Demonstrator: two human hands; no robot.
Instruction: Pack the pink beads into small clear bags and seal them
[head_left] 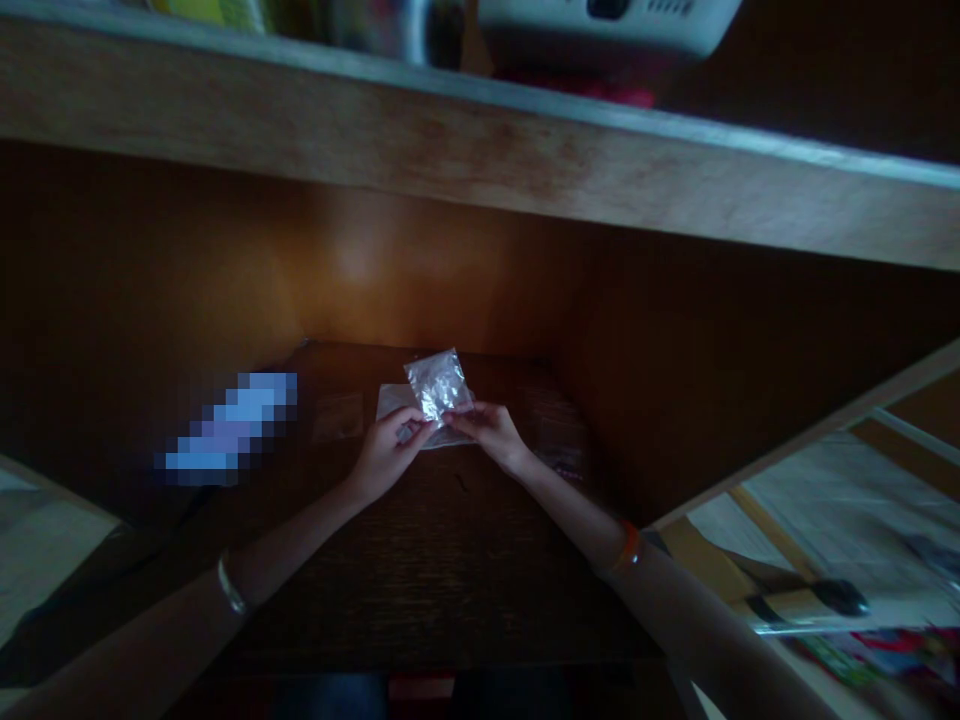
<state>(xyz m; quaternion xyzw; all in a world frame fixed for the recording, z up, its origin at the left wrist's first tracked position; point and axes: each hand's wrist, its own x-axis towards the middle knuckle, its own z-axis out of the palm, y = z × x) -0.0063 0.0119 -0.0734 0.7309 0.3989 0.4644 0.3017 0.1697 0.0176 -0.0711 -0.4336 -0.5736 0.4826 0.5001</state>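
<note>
A small clear plastic bag (438,386) with shiny contents stands upright between my two hands over a dark wooden table (420,570). My left hand (386,452) pinches its lower left edge with curled fingers. My right hand (489,430) pinches the lower right edge. A pale flat packet (391,400) lies on the table just behind the bag. What is inside the bag is too dim to name.
A wooden shelf board (480,160) runs overhead with a white device (600,25) on it. A blurred bluish object (229,428) lies at the table's left. More clear packets (559,435) lie to the right. Papers and a dark-tipped tool (810,600) sit at lower right.
</note>
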